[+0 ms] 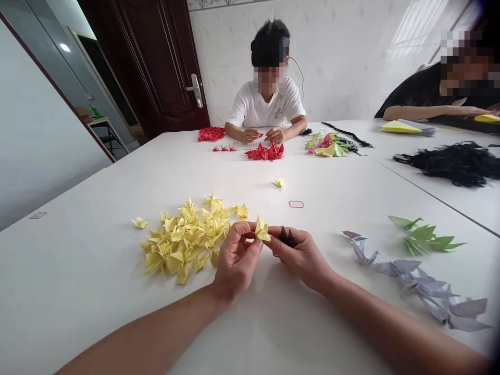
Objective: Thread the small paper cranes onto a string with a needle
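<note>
Both hands meet above the white table (128, 323). My left hand (239, 258) pinches a small folded yellow paper crane (261, 229) between thumb and forefinger. My right hand (300, 256) touches the crane's right side with closed fingertips, and a small black pointed object (288, 237) sticks up between its fingers. Beside my left hand lies a heap of yellow paper cranes (183, 237). One more yellow crane (279, 182) rests farther back. To the right are grey-lilac cranes (425, 286) and green ones (425, 235).
Across the table a person in white (269, 104) handles red paper near red cranes (265, 151). Another person in black (417, 94) sits at the right, near black cords (453, 162) and yellow sheets (400, 126). Mixed-colour cranes (330, 144) lie at the back.
</note>
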Demonstrator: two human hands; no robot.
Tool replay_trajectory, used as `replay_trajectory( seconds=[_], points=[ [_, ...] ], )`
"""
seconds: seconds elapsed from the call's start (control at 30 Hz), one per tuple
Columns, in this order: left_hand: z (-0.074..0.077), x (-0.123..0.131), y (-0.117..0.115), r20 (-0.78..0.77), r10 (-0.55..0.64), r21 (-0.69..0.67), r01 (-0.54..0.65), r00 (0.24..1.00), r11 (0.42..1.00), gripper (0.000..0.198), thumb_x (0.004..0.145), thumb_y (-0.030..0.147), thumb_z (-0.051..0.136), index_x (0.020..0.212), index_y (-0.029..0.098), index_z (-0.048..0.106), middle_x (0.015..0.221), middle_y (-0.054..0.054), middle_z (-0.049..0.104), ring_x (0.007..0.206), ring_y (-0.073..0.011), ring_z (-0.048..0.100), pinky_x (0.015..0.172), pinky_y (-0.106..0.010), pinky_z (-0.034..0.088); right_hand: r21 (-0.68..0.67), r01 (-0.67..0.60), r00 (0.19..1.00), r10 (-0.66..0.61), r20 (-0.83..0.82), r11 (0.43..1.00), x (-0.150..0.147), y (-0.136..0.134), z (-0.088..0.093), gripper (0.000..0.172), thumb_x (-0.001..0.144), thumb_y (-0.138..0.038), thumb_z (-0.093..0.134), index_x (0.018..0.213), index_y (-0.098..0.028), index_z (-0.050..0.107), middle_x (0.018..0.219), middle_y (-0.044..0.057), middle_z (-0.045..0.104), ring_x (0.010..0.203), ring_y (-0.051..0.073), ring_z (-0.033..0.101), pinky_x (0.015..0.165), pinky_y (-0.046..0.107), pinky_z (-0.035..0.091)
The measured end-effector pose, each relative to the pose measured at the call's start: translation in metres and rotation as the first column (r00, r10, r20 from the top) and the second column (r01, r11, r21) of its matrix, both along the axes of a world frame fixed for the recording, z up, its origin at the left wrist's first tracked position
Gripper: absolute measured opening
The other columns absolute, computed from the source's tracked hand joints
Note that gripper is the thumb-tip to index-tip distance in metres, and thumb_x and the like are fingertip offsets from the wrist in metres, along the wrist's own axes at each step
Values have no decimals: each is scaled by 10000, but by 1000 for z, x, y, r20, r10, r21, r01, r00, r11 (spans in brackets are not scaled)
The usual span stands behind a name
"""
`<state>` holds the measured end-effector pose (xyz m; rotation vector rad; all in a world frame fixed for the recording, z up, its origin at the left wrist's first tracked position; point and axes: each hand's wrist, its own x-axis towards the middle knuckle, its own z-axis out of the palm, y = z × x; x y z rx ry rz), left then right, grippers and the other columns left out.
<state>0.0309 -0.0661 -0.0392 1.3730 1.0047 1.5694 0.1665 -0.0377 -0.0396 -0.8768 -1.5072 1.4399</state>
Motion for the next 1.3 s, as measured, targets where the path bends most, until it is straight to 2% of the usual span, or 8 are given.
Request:
replay_trajectory(
  seconds=[0.1,0.2,0.33,0.57,0.77,1.0,1.1,1.3],
  points=[
    [-1,-1,1,-2,20,17,-20,1000,1000,114,765,234,614,872,196,600,883,-19,565,719,-106,518,615,-217,453,98,39,996,-46,71,994,0,1,-1,288,812,-424,582,889,-164,679,591,-30,463,538,90,357,513,235,321],
    [-4,-2,3,-1,57,-25,-57,998,998,104,774,211,600,877,194,604,837,-4,570,656,-83,490,611,-209,441,186,107,979,-136,149,977,3,0,2,284,827,-400,559,993,-174,606,597,-44,441,548,102,386,517,232,341],
    [-9,-3,5,6,76,-94,-75,997,993,117,780,182,579,894,196,604,816,2,584,654,-80,494,607,-201,435,283,105,973,-157,170,953,13,0,5,239,912,-384,396,1035,-216,514,691,-26,479,588,115,440,537,235,382],
    [-7,-3,5,1,60,-95,-59,998,994,93,759,148,584,846,177,604,846,-8,575,657,-78,511,600,-202,434,574,29,929,-234,287,819,17,0,3,218,906,-294,431,1041,-189,566,747,16,555,637,130,516,581,247,425],
    [-5,-2,4,-45,97,-127,-102,994,987,111,747,128,572,844,177,597,807,2,597,646,-77,529,612,-198,441,635,-22,902,-259,346,772,13,-2,-3,182,891,-242,471,1008,-176,594,735,24,593,600,121,525,546,231,426],
    [-3,-3,3,-122,127,-117,-142,984,983,87,737,138,572,810,176,601,801,-5,595,661,-97,542,597,-202,432,623,-39,915,-222,337,782,11,0,-4,168,893,-254,465,956,-185,605,710,28,592,607,134,549,544,229,437],
    [-8,-4,4,-100,121,-133,-134,988,982,69,757,200,588,822,181,602,808,-6,589,687,-105,539,634,-212,441,644,0,921,-251,299,765,11,2,-5,159,884,-265,475,942,-185,600,693,21,596,584,128,547,527,219,433],
    [-17,-4,6,-12,43,-201,-45,999,978,204,773,340,619,908,188,599,782,-2,568,685,-105,500,657,-218,429,664,102,913,-334,233,741,9,3,-2,190,873,-314,476,895,-174,601,654,13,600,549,117,528,506,206,419]
  ],
)
